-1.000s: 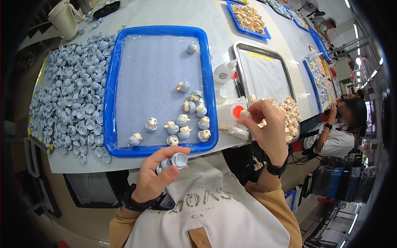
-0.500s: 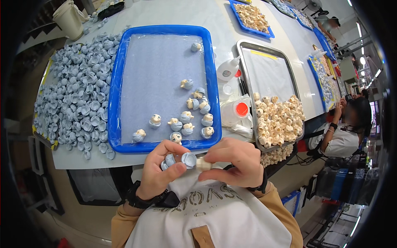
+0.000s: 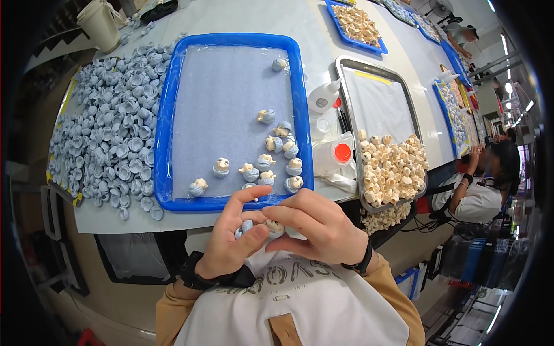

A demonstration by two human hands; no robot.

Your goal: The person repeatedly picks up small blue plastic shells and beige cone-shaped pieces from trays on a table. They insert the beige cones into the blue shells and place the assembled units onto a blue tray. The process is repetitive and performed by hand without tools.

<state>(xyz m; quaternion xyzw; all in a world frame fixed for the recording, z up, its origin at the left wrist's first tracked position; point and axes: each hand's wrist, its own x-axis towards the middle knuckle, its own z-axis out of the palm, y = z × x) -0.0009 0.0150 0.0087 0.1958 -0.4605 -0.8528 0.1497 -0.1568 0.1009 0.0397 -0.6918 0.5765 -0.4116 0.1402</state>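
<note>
Left hand (image 3: pixel 228 245): fingers curl around pale-blue shells (image 3: pixel 244 227) just off the table's (image 3: pixel 242 20) near edge, index finger extended over the near rim of a blue tray (image 3: pixel 164 127).
Right hand (image 3: pixel 326 228): thumb and fingers pinch a cream face piece (image 3: pixel 275 228) against the left hand's grip, with the fingers partly masking it.
Piece in hand: a pairing apparently under way; whether the face sits fully in a shell cannot be told.
Joined heads (image 3: pixel 221 167): about a dozen, cream faces in blue shells, lie in the blue tray, most toward its near right corner; these look done.
Blue tray: much of its lined surface shows, suggesting an early stage.
Loose shells (image 3: pixel 118 127): a broad heap at left, apparently all unpaired.
Cream pieces (image 3: pixel 392 167): a crowd fills the near half of a metal tray (image 3: pixel 344 92) at right, seemingly waiting their turn.
Between the trays: a white squeeze bottle (image 3: pixel 325 97) and a red-topped container (image 3: pixel 343 153) stand, neither touched by a hand.
</note>
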